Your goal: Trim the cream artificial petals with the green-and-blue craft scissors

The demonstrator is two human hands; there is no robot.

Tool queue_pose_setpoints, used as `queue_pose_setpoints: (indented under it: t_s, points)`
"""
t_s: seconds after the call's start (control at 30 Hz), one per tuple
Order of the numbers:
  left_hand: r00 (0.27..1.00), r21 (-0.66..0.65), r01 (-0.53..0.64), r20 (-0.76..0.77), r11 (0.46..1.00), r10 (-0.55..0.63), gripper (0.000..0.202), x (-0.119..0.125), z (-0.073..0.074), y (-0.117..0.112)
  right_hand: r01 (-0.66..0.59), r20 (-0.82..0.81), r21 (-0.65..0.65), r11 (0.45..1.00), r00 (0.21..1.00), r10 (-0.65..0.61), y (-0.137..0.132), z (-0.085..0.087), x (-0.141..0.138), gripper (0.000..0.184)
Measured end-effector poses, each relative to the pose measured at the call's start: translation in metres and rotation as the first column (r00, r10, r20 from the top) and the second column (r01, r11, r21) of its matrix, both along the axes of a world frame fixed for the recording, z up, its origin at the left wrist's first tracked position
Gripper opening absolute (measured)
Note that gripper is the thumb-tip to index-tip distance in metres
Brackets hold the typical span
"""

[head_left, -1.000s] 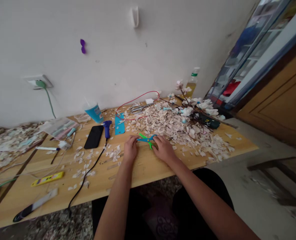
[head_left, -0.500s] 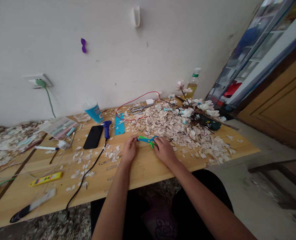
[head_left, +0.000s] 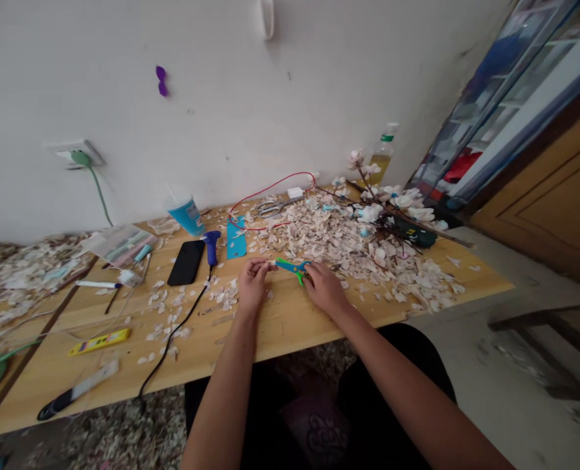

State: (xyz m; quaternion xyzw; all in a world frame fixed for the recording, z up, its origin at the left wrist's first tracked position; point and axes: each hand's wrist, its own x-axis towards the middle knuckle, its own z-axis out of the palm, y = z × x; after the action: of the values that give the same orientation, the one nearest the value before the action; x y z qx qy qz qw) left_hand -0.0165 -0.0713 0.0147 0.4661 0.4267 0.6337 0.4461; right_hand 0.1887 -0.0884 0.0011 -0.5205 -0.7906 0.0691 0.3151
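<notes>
Small scissors [head_left: 290,266] with blue blades and green handles are in my right hand [head_left: 323,287], whose fingers are closed round the handles. The blade tips point left toward my left hand [head_left: 251,286]. My left hand is pinched on a small pale petal-like piece right at the blade tips; the piece is too small to name for sure. Both hands rest just above the wooden table [head_left: 290,326], near its front edge. A big heap of pale petal scraps [head_left: 349,245] lies just behind and to the right of my hands.
A black phone [head_left: 186,262], a blue glue gun [head_left: 211,245] with a black cord, a blue card [head_left: 235,240], a blue cup [head_left: 186,215] and metal scissors [head_left: 270,209] lie behind. A flowered branch [head_left: 392,209] and bottle [head_left: 383,153] stand at right. A yellow tool [head_left: 98,341] and knife [head_left: 77,390] lie left.
The view has dipped and shifted a little. My left hand has lifted slightly and its pinch now meets the scissor tips. My right hand keeps the scissors.
</notes>
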Motion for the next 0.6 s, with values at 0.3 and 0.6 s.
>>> queue_pose_setpoints:
  t_s: [0.3, 0.6]
  points:
    - [0.999, -0.026, -0.01, 0.039, 1.0, 0.011, 0.033, -0.0008, -0.0027, 0.0009, 0.033, -0.003, 0.008, 0.999, 0.999, -0.033, -0.0001, -0.0025, 0.0005, 0.022]
    - [0.999, -0.032, -0.009, 0.049, 0.999, 0.011, 0.032, -0.0016, -0.0045, 0.0007, 0.047, -0.023, 0.001, 0.999, 0.999, -0.047, -0.0001, -0.0024, 0.0004, 0.022]
